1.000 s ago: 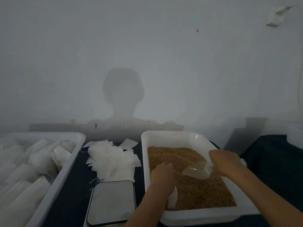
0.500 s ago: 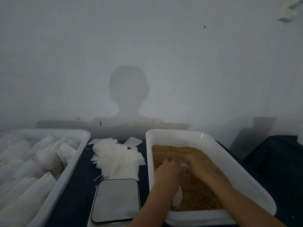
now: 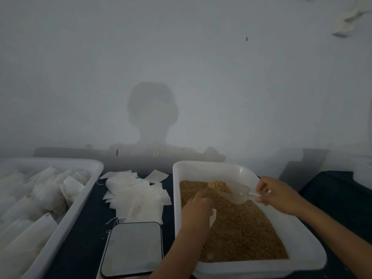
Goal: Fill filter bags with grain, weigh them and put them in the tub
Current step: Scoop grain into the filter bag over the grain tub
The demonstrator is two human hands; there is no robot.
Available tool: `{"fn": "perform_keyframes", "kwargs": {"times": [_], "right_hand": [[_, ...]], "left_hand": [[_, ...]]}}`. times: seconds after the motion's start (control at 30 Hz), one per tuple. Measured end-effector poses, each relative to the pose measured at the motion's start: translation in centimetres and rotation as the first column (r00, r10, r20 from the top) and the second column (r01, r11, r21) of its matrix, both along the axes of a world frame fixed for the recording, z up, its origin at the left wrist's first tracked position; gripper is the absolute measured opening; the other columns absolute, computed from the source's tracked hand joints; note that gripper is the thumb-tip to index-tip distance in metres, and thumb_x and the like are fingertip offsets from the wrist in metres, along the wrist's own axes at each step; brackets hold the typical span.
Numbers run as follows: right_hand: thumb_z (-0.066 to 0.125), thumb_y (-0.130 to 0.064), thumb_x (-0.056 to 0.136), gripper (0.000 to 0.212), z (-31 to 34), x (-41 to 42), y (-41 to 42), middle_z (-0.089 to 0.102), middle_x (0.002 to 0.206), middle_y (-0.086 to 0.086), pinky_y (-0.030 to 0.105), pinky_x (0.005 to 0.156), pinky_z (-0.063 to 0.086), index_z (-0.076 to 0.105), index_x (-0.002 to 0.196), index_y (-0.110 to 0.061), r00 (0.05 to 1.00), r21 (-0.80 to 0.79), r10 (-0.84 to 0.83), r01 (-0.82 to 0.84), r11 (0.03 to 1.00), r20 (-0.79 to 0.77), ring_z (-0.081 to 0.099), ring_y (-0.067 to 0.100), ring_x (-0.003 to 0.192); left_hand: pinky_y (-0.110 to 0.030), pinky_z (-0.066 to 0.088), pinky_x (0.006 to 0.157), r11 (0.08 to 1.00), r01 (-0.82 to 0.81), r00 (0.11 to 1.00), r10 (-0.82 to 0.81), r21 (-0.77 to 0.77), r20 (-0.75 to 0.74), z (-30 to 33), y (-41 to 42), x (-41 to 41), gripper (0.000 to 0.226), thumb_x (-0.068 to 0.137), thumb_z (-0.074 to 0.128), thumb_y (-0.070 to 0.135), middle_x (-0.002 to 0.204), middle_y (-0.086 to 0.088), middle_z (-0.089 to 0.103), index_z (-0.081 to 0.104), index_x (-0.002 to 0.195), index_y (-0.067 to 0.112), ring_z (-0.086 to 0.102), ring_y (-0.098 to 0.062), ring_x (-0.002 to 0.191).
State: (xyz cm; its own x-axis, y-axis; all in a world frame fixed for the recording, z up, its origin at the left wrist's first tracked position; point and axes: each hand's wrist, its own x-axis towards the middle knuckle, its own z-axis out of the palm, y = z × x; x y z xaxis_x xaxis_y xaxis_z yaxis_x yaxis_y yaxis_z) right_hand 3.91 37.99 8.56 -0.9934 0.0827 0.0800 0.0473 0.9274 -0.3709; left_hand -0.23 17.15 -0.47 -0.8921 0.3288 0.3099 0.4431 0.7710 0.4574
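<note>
Right hand [image 3: 278, 195] grips scoop [image 3: 233, 191]; mouth points left over grain [image 3: 241, 228].

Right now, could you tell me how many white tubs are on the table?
2: the tub of filled bags at left, the grain tub under both hands. A white edge at far right may be another.

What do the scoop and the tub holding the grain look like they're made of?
The scoop looks like clear, glossy plastic: the grain shows through its bowl. The tub appears to be white, smooth, slightly translucent moulded plastic with rounded corners and a thick rim.
</note>
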Motion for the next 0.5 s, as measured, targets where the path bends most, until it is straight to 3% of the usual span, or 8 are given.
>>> {"fn": "perform_keyframes", "kwargs": {"times": [0.17,0.37,0.5], "right_hand": [[0.070,-0.011,0.082,0.011,2.6,2.5,2.4,0.068,0.082,0.004,0.038,0.077,0.052,0.060,0.083,-0.013,0.991,-0.076,0.101,-0.094,0.993,0.087,0.064,0.019,0.076],[0.072,-0.009,0.080,0.013,3.3,3.4,3.4,0.068,0.083,0.002,0.022,0.071,0.053,0.061,0.086,-0.012,0.976,-0.089,0.148,-0.135,0.987,0.162,0.066,0.013,0.077],[0.072,-0.010,0.080,0.012,4.0,3.5,3.6,0.069,0.082,0.005,0.023,0.072,0.053,0.061,0.086,-0.010,0.970,-0.092,0.165,-0.150,0.984,0.177,0.066,0.014,0.076]], "left_hand": [[-0.020,0.041,0.079,0.997,0.075,0.997,-0.075,0.023,-0.026,0.0,0.3,-0.2,0.021,0.092,0.056,0.009,0.113,-0.007,0.055,0.066,0.110,0.008,0.055,-0.019,0.102],[-0.024,0.050,0.084,0.983,0.176,0.981,-0.172,0.047,-0.088,-0.2,0.5,0.1,0.015,0.084,0.064,0.003,0.104,-0.005,0.056,0.069,0.097,0.005,0.054,-0.016,0.094],[-0.018,0.049,0.077,0.969,0.190,0.980,-0.178,0.157,-0.089,0.0,0.7,0.4,0.006,0.083,0.062,-0.001,0.090,0.004,0.050,0.067,0.087,0.000,0.048,-0.007,0.082]]}}
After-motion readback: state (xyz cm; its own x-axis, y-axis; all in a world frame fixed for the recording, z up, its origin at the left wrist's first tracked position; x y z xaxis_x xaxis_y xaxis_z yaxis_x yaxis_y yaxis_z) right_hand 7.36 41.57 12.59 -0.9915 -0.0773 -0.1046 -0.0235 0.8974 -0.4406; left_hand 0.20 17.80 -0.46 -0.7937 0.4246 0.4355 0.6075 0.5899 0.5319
